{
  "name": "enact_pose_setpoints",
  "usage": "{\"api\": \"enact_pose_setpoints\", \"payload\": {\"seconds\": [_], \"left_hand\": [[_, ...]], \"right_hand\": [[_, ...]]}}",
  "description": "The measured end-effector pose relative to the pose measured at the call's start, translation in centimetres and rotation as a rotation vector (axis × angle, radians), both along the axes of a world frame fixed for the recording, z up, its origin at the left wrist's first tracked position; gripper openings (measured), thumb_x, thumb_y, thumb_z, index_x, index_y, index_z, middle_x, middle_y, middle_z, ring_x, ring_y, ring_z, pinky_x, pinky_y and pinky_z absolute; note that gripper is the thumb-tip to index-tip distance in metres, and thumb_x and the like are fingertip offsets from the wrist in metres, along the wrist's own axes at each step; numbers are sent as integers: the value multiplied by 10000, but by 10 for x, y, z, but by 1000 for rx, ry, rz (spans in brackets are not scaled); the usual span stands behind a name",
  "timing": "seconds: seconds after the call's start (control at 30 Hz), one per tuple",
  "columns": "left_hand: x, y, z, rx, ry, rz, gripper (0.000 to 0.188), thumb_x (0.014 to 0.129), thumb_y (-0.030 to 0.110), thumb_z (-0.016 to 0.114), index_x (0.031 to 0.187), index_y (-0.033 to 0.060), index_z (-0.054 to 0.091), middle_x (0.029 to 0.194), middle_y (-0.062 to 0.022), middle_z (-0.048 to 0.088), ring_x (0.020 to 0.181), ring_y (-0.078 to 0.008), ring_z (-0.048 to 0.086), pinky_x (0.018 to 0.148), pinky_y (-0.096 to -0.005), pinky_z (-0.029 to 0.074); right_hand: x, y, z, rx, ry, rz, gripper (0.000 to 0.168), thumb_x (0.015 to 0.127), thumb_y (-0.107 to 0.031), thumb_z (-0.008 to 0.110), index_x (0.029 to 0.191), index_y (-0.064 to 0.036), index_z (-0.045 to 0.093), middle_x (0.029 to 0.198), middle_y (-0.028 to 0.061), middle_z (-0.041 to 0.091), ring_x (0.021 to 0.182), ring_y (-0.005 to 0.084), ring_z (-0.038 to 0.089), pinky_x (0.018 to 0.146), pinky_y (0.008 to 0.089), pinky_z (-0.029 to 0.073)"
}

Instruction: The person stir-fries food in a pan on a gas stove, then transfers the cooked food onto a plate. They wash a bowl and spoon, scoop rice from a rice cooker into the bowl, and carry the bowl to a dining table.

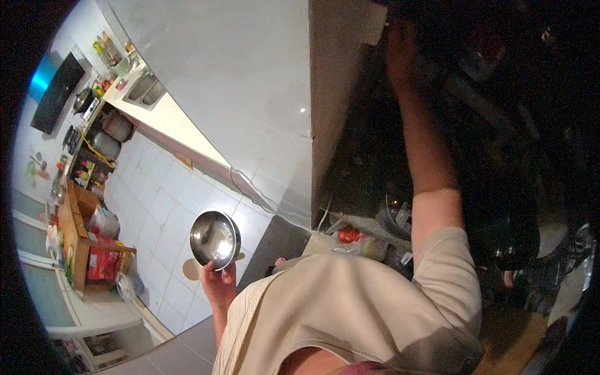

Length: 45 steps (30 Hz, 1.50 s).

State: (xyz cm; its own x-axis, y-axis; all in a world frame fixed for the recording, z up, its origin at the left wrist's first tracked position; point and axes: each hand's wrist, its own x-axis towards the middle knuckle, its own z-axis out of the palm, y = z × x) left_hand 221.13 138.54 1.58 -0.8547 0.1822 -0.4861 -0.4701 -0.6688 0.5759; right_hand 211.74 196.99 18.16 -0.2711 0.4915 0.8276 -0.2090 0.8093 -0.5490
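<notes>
My left hand (pixel 219 283) grips the rim of a shiny stainless steel bowl (pixel 211 239), which is tilted so that its inside shows and looks bare. A flat, rounded tan piece (pixel 191 269) shows beside that hand, partly behind the bowl; whether the hand holds it too is unclear. My right arm stretches far out into the dark at the upper right. Its hand (pixel 401 40) is at a pale plate or box (pixel 376 23) on the wall's side face, and the fingers are too dim to make out.
A pale wall (pixel 225 70) with a corner edge stands between kitchen and dark room. Beyond are a counter (pixel 164 112) with a double sink (pixel 144 89), gas cylinders (pixel 105 144) with a yellow hose, a wooden cabinet (pixel 75 211) and a tiled floor (pixel 154 206). Bags (pixel 349 241) lie near my body.
</notes>
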Motion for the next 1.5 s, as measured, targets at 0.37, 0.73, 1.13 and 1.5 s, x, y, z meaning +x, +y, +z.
{"api": "enact_pose_setpoints", "payload": {"seconds": [0.37,0.73,1.13,1.5], "left_hand": [[4,-12,-18,-50,-33,0,161,817,174,573,932,62,577,912,-47,637,728,-162,581,743,-292,533],[-2,-21,-34,-23,-51,-21,153,827,164,574,939,61,580,927,-45,645,833,-170,619,762,-306,536],[-17,-11,-19,-7,-64,-141,74,835,134,550,851,66,576,805,-24,635,640,-134,552,725,-297,512],[-14,-26,-31,-3,-48,-195,130,852,165,532,768,69,554,703,-19,609,560,-122,512,747,-311,512]], "right_hand": [[-12,42,-26,77,13,-163,307,965,-263,458,1190,-70,536,1138,138,581,923,239,594,752,367,486],[45,67,-30,-69,108,-261,409,952,-315,464,1269,-57,465,1196,131,547,968,254,577,760,369,507],[92,66,-120,-1009,-366,139,514,925,-397,483,1315,-69,419,1259,143,499,1024,303,558,748,403,548],[68,129,-236,-1094,-332,347,570,887,-427,540,1316,-72,417,1271,136,487,1003,307,566,728,423,566]]}}
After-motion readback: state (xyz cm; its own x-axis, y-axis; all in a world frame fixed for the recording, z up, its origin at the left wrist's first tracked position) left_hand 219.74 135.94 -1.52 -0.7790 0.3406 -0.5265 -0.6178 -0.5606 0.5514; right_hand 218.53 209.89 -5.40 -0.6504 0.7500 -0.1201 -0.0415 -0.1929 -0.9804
